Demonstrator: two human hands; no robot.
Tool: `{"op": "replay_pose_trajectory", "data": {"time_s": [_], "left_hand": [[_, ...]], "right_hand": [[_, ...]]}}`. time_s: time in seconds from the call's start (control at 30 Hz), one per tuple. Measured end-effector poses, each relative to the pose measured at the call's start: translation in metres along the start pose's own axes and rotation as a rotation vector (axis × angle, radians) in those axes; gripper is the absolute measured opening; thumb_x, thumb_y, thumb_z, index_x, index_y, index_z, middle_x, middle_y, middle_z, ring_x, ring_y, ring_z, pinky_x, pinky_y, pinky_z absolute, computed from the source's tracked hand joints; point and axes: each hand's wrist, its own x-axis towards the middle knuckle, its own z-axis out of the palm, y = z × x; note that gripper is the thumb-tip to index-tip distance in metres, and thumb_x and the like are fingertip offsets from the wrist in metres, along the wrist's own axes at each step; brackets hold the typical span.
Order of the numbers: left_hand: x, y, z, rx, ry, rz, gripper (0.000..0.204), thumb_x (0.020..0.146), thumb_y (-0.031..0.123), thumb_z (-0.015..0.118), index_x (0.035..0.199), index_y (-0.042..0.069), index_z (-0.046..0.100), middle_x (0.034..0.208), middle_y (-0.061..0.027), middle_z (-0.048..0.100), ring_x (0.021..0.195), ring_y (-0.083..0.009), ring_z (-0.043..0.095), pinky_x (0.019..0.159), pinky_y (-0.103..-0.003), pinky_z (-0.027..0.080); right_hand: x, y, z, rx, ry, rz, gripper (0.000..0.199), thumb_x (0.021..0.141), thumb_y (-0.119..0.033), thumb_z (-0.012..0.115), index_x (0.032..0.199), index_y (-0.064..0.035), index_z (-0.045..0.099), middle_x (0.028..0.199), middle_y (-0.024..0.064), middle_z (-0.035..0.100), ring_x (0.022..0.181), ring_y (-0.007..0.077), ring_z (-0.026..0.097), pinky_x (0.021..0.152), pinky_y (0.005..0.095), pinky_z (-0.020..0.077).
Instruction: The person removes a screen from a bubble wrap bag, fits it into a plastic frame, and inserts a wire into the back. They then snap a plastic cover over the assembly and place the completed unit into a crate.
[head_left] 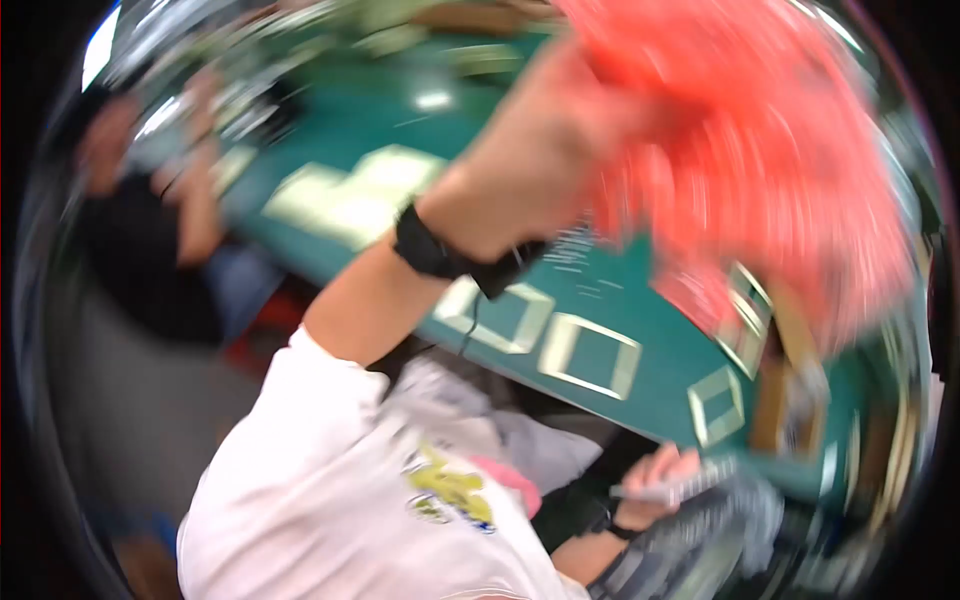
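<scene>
My left hand [600, 130], with a black band on its wrist, is raised across the view and closed on a large red plastic bag [770, 170]. The bag is smeared by motion and covers the upper right. Lower right, my right hand [655, 485] is closed around a pale, flat item [690, 482] whose kind I cannot make out. Crumpled grey, see-through plastic [720, 530] hangs just below that hand. Several pale rectangular frames lie on the green table, among them one frame [590, 357] near its front edge.
Pale flat sheets [360, 195] lie on the green table [350, 110]. A brown cardboard box [785, 405] stands at its right end. Another person in a black top [140, 250] sits at the left side. More goods along the far edge are blurred.
</scene>
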Motion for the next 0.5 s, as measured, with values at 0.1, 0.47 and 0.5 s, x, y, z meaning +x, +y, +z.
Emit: {"op": "replay_pose_trajectory", "data": {"time_s": [0.1, 0.47, 0.5], "left_hand": [[-0.164, 0.107, -0.004, 1.129, 0.058, 0.044, 0.029, 0.104, 0.015, 0.068, 0.128, -0.001, 0.066, 0.117, -0.0081, 0.072, 0.101, -0.0165, 0.066, 0.090, -0.034, 0.054], [-0.810, 0.349, 0.204, 0.541, 2.353, -0.401, 0.025, 0.103, 0.004, 0.053, 0.121, -0.003, 0.068, 0.120, -0.0132, 0.075, 0.106, -0.0238, 0.073, 0.091, -0.038, 0.061], [-0.861, 0.345, 0.220, 0.544, 2.440, -0.442, 0.026, 0.101, 0.004, 0.055, 0.121, -0.003, 0.069, 0.120, -0.0126, 0.075, 0.104, -0.0239, 0.073, 0.090, -0.039, 0.061]], "right_hand": [[-0.012, 0.042, 0.026, -0.273, 0.203, 0.297, 0.037, 0.106, -0.026, 0.063, 0.082, -0.0089, 0.041, 0.063, 0.0083, 0.043, 0.042, 0.0212, 0.049, 0.032, 0.0315, 0.0446], [-0.004, 0.206, 0.137, 0.037, -0.851, 1.182, 0.034, 0.096, -0.019, 0.077, 0.090, -0.0044, 0.047, 0.073, 0.0126, 0.055, 0.048, 0.0265, 0.060, 0.044, 0.0359, 0.0577], [-0.003, 0.218, 0.138, 0.033, -0.825, 1.224, 0.032, 0.093, -0.017, 0.079, 0.095, -0.0032, 0.050, 0.079, 0.0134, 0.058, 0.057, 0.0271, 0.064, 0.052, 0.0372, 0.0598]]}}
